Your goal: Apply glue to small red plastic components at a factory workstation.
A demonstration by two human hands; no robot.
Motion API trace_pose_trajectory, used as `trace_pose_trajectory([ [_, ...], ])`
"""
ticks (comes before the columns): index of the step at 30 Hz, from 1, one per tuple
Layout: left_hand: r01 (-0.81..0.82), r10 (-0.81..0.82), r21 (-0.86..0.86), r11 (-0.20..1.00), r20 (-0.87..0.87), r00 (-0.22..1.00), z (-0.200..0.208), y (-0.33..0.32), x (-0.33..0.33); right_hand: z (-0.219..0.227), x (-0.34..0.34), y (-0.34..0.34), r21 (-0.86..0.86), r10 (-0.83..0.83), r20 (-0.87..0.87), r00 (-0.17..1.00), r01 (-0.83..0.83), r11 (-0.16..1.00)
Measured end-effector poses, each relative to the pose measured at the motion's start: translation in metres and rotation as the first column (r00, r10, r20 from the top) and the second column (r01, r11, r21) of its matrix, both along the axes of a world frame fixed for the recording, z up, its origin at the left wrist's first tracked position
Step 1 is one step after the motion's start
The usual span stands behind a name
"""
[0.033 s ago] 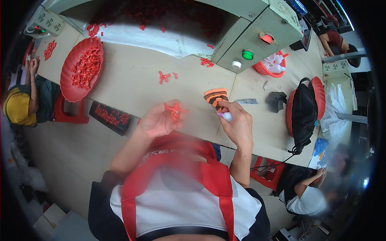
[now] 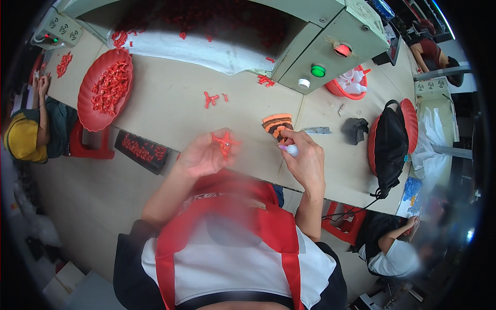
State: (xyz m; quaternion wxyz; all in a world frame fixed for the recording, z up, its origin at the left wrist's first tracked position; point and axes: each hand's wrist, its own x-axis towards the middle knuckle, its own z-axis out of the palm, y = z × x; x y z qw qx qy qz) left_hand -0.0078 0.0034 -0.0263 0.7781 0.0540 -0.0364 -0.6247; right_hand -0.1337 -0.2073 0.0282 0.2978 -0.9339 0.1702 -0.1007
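Over the near edge of the worktable my left hand [image 2: 206, 155] holds a small red branched plastic piece [image 2: 225, 143], pinched between thumb and fingers. My right hand [image 2: 306, 159] is closed around a small white squeeze bottle [image 2: 292, 150] with a purplish tip, which points left. Just beyond the right fingers lies an orange and brown striped wedge [image 2: 279, 123], partly covered by them. A flat metal blade [image 2: 316, 130] lies to its right. Farther off on the table are another red branched piece [image 2: 211, 99] and a tiny red part [image 2: 225, 97].
A pale green machine [image 2: 323, 46] stands at the back, red pieces inside its opening. At left are a red scalloped tray [image 2: 85, 98] full of red parts and a black tray [image 2: 157, 164]. A red basket [image 2: 336, 89] and black bag [image 2: 390, 144] stand right. Other people sit nearby.
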Motion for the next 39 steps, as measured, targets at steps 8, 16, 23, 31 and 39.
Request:
trace_pose_trajectory([
  [8, -0.754, -0.024, 0.033, 0.656, 0.999, 0.022, 0.055, -0.009, -0.012, -0.003, -0.001, 0.0, 0.005, -0.008, -0.009, 1.0, 0.008, 1.0],
  [16, -0.778, -0.216, -0.344, 0.525, 0.83, -0.513, 0.064, -0.015, -0.011, -0.004, -0.001, 0.0, 0.005, -0.014, -0.017, 1.0, 0.014, 1.0],
  [23, -0.792, -0.238, -0.321, 0.519, 0.836, -0.494, 0.063, -0.015, -0.013, -0.003, -0.003, 0.0, 0.022, -0.026, -0.022, 0.999, 0.027, 0.999],
  [31, -0.842, -0.309, -0.277, 0.463, 0.84, -0.446, 0.058, 0.003, 0.008, -0.007, -0.006, 0.001, 0.008, -0.029, -0.003, 1.0, 0.029, 1.0],
  [39, -0.908, -0.597, -0.406, -0.101, 0.755, -0.271, 0.056, 0.095, 0.095, -0.005, 0.001, 0.008, -0.005, 0.001, 0.023, 1.0, -0.001, 1.0],
])
